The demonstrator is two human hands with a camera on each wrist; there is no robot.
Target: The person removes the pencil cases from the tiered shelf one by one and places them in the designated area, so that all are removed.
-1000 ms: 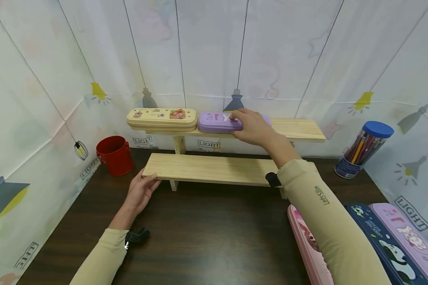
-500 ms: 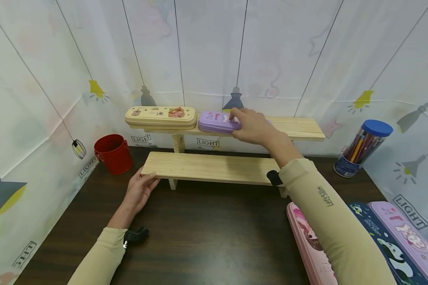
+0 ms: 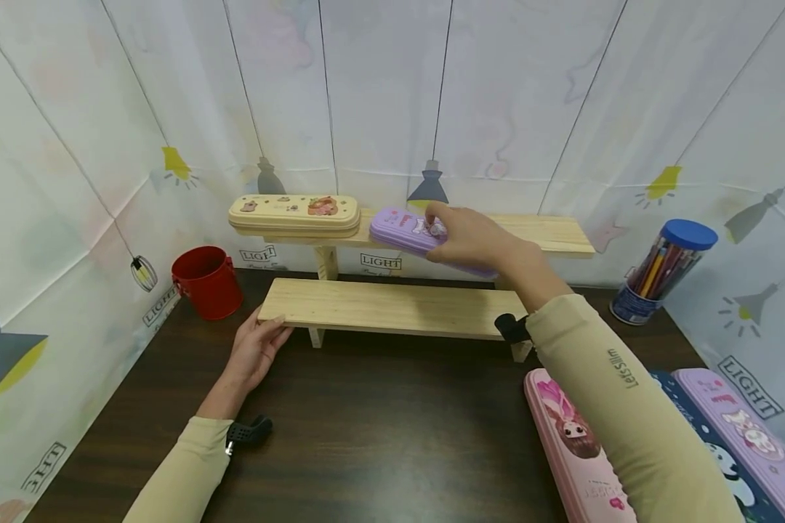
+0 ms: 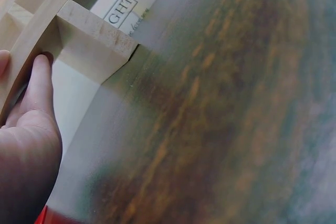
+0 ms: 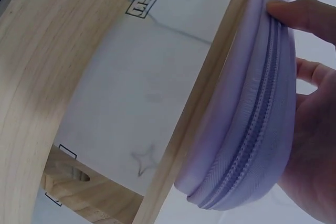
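On the far upper shelf (image 3: pixel 549 234), cream case (image 3: pixel 294 215) seemingly set, right hand (image 3: pixel 480 236) pinches the purple case (image 3: pixel 402 231) askew over the near edge, left hand (image 3: pixel 255 354) grips the lower shelf (image 3: pixel 366 303), three cases (image 3: pixel 572 428) apparently waiting.

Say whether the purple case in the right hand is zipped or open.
Zipped along the visible side: in the right wrist view, the purple case has its zipper closed without a gap. Far side hidden.

The dark table (image 3: pixel 366 428) bears a 2-tier shelf (image 3: pixel 366 301) (pale wood), red bucket (image 3: pixel 214 294), jar (image 3: pixel 661 270) and 3 cases (image 3: pixel 725 454).
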